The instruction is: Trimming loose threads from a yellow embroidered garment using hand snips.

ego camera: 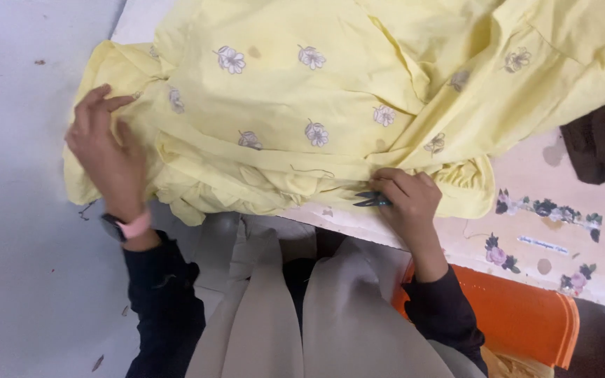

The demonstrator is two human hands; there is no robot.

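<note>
- Closest in, at six o'clock: beige garment over the lap (330,315), dark sleeves to either side.
- At five o'clock, right hand (404,199) closed around small dark thread snips (371,201), blades pointing toward nine o'clock, pressed against the hem of the yellow embroidered fabric (302,105).
- At nine o'clock, left hand (106,157) flat on the bunched yellow edge, fingers spread, pinning rather than pinching; pink-strapped watch (126,227) on the wrist.
- Likely risks: nicking the hem instead of the loose thread (313,170), with folds crowding the blades; cloth sliding off the table edge under its own overhang at nine o'clock.
- Further out, at three o'clock: pale table covering with floral print (540,231), dark cloth (603,143) at the far right.
- Below, orange plastic bin (526,315) at four o'clock; grey floor (22,210) with scattered thread bits at eight o'clock.
</note>
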